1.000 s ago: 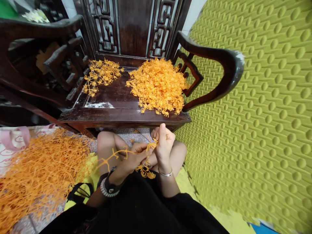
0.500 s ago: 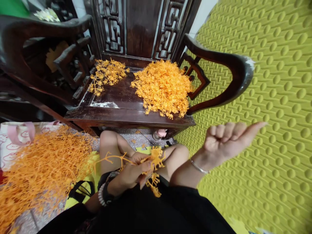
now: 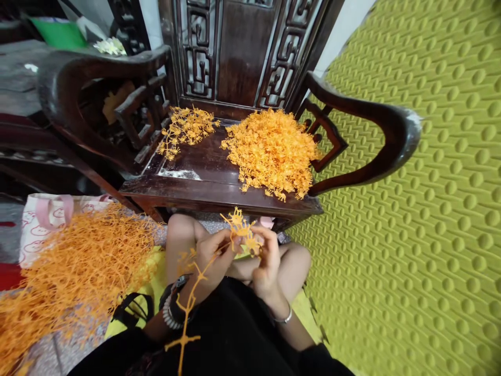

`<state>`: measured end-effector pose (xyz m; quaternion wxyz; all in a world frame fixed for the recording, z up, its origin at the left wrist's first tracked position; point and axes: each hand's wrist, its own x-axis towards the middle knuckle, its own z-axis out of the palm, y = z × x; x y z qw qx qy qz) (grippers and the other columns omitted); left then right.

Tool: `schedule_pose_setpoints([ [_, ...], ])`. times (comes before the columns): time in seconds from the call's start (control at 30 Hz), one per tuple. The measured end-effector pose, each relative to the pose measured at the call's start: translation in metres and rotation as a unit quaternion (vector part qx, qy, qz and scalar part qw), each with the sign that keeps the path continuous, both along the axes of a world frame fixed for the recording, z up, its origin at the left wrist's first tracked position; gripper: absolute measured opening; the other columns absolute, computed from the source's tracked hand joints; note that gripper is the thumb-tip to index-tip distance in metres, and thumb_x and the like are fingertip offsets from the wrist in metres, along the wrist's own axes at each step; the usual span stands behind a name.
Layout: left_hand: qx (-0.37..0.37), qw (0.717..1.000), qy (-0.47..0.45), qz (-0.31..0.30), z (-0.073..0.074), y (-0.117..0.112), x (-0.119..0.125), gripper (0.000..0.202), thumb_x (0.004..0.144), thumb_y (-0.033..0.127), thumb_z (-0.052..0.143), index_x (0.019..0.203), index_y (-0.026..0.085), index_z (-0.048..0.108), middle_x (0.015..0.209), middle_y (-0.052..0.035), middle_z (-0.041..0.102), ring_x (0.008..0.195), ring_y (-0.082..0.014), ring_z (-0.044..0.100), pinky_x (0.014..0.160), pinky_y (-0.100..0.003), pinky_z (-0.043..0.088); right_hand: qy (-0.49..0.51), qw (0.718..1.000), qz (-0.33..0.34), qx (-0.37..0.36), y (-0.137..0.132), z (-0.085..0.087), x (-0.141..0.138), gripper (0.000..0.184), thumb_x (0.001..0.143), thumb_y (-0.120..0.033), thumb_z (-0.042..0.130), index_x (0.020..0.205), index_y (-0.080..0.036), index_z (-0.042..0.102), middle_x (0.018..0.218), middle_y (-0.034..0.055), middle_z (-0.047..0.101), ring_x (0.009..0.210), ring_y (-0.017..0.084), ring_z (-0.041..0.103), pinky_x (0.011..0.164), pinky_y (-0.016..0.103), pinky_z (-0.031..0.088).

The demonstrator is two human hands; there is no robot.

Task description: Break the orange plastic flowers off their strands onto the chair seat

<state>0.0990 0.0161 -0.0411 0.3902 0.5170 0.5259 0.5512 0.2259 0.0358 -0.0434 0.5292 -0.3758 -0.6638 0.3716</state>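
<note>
My left hand [image 3: 211, 256] pinches an orange plastic sprig [image 3: 190, 300] over my lap; its branching bare stem hangs down past my wrist. A clump of small star-ended orange pieces [image 3: 238, 223] sticks up between my two hands. With fingers bent, my right hand [image 3: 266, 263] grips the right side of that clump; its exact fingertip contact is partly hidden. Beyond, on the dark wooden chair seat [image 3: 215, 190], lie a large heap of orange flower-like pieces [image 3: 276, 151] and a smaller group of orange sprigs [image 3: 188, 128].
A big tangle of orange stems [image 3: 90, 261] lies on the floor at the left, against a white bag with pink handles [image 3: 33, 230]. Curved armrests [image 3: 399, 130] flank the seat. A yellow bumpy foam mat [image 3: 410, 250] stretches along the right.
My right hand has come in from the far right, where it was empty, to the orange clump. The clump is raised, and the stem swung from pointing left to hanging down.
</note>
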Motion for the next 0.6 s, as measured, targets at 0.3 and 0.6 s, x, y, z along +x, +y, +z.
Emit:
schedule_pose_setpoints([
  [0.3,0.098,0.970,0.199,-0.095,-0.012,-0.001,-0.009,0.024,0.089,0.018,0.044,0.065,0.018,0.044,0.058,0.0042,0.040,0.051,-0.0088,0.038,0.052,-0.022,0.029,-0.096,0.989,0.057,-0.091,0.025,0.011,0.001,0.028,0.093,-0.038,0.047,0.073,-0.019,0.047,0.060,-0.0044,0.044,0.053,0.009,0.040,0.053,0.023,0.032],
  [0.6,0.033,0.979,-0.004,-0.203,0.003,-0.010,-0.010,0.037,0.091,0.026,0.049,0.055,0.017,0.043,0.044,0.0038,0.045,0.040,-0.0062,0.039,0.043,-0.020,0.029,0.048,0.993,-0.057,-0.094,0.001,0.034,-0.010,0.033,0.090,-0.038,0.052,0.064,-0.019,0.045,0.056,-0.0043,0.038,0.051,0.009,0.034,0.048,0.023,0.029],
])
